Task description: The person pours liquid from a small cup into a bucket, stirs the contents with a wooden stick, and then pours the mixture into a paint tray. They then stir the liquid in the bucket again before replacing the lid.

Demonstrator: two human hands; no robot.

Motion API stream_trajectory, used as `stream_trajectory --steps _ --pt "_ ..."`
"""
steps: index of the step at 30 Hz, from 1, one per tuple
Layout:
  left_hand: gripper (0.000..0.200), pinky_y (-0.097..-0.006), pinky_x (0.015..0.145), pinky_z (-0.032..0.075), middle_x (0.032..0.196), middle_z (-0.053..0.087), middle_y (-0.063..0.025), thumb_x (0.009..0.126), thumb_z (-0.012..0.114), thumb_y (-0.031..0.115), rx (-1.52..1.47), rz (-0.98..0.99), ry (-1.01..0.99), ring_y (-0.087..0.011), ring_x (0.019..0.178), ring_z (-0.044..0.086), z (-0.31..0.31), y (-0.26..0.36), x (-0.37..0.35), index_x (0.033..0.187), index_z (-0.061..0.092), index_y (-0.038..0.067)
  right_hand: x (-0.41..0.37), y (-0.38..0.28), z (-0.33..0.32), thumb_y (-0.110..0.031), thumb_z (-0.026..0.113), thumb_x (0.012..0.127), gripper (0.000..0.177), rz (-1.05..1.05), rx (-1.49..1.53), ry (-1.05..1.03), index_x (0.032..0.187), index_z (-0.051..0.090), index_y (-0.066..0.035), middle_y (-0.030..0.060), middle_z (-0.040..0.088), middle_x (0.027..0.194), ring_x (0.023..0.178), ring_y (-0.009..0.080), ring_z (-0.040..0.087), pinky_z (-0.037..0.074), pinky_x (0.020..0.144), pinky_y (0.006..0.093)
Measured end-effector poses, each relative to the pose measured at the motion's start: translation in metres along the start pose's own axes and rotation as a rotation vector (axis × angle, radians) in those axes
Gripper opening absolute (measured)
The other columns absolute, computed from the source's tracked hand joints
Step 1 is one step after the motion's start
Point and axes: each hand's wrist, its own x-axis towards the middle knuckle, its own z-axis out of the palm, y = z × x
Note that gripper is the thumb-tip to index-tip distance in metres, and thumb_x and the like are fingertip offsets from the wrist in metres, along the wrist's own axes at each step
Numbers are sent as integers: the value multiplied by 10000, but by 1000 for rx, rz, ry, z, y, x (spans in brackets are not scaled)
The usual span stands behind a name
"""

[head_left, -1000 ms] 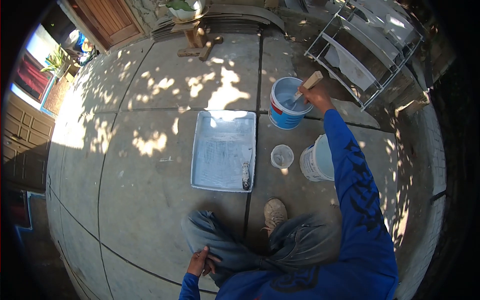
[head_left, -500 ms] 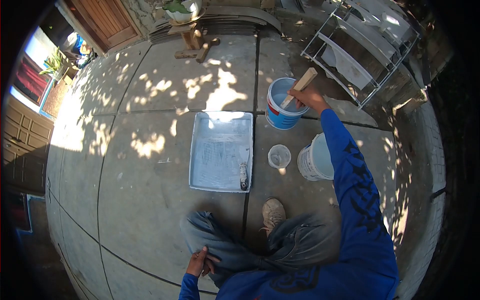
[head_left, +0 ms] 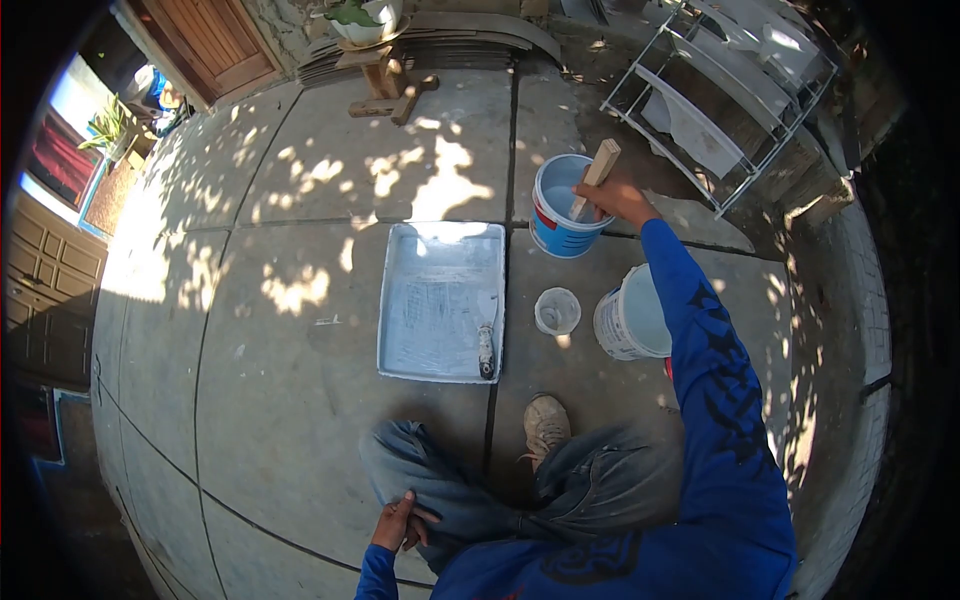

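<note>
My right hand [head_left: 622,198] is closed around a wooden stick [head_left: 602,163]. The stick stands tilted in a blue bucket [head_left: 567,237], its lower end inside and its tip hidden; pale paint or liquid shows there. On my thigh rests my left hand [head_left: 402,522], fingers loosely apart and holding nothing. In front of me lies a paint-smeared tray [head_left: 430,300], with a putty knife [head_left: 487,345] along its right side. A small white cup [head_left: 557,312] sits between the tray and a white bucket [head_left: 618,325], which my right sleeve partly covers.
At the upper right a metal rack [head_left: 690,130] holds pale sheets. A potted plant [head_left: 360,25] tops a wooden stand [head_left: 385,95] at the back, near stacked curved sheets [head_left: 480,45]. The concrete floor [head_left: 290,400] has dark joints and sun patches.
The stick's upper end has swung left and slightly down, so it leans less to the right. My right hand turned with it. My left hand has stayed on my thigh.
</note>
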Motion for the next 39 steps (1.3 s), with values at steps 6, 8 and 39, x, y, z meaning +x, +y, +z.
stream_trajectory --steps 6,8,39 --pt "819 -278 301 329 520 612 -185 1014 308 591 -3 1 19 -176 283 438 3 2 -3 872 714 -106 8 6 -9 -256 712 840 248 77 51 -10 861 636 -20 70 622 615 475 162 626 498 449 293" --pt "819 -276 301 327 519 612 -182 1011 311 597 3 -1 25 -171 282 433 3 3 -4 871 715 -101 8 -1 -14 -249 716 834 254 133 3 12 877 646 -8 83 633 624 473 167 627 499 454 300" --pt "816 -283 293 313 509 604 -194 1024 292 573 -15 -45 -2 -181 274 425 -4 -2 4 855 715 -105 31 8 24 -317 707 819 325 -38 74 159 883 669 -1 118 686 692 516 185 653 517 535 328"
